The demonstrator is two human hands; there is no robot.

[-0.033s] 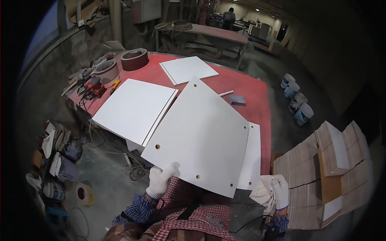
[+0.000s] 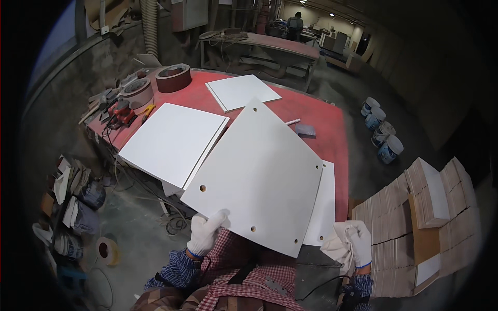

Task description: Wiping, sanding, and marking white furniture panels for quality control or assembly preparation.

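My left hand (image 2: 206,231), in a white glove, grips the near left edge of a white square panel (image 2: 262,176) with its thumb on top. Several round holes run near the panel's corners and edges. It lies tilted over the front of the red table (image 2: 334,135), overlapping another holed white panel (image 2: 320,212) at the right. My right hand (image 2: 361,242), gloved too, is closed around a crumpled off-white cloth (image 2: 338,241) just off that second panel's near corner. A grooved white panel (image 2: 176,142) rests at the left, and one more white panel (image 2: 244,92) lies farther back.
Sandpaper rolls (image 2: 173,79) and a red sander (image 2: 122,111) occupy the table's far left. A grey block (image 2: 306,130) sits beyond the held panel. Tall board stacks (image 2: 386,217) stand at right, with several buckets (image 2: 390,150) behind. Cables (image 2: 179,223) hang below the left edge.
The held panel has turned very slightly, its near corner shifting a little left. My right hand and the cloth have risen slightly.
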